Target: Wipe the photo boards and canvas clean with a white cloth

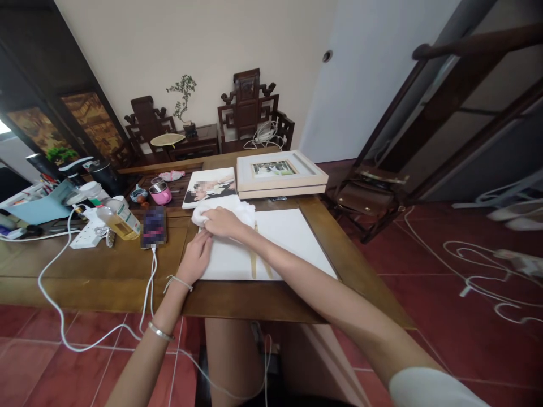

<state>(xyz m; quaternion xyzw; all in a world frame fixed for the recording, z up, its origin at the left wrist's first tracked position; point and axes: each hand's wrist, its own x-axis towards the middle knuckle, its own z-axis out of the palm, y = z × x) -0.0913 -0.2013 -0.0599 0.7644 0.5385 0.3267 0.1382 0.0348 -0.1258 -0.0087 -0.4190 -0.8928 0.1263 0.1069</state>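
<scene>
A white cloth (244,210) is bunched under my right hand (223,222), whose fingers are closed on it. It rests at the far left corner of a flat white board (299,243) lying on the wooden table (360,271). My left hand (197,254) lies along the board's left edge, fingers stretched out, their tips close to the right hand. Two brownish strips (253,263) run down the board's middle, partly covered by my right forearm. Just beyond the cloth lies a photo print or panel (210,186), partly blurred out.
Stacked pale frames (282,175) sit at the table's far side. To the left are a phone (153,227) on a white cable, a bottle of yellowish liquid (121,217), a power strip (87,234), and a pink cup (160,193). A chair with a brown bag (360,195) stands right.
</scene>
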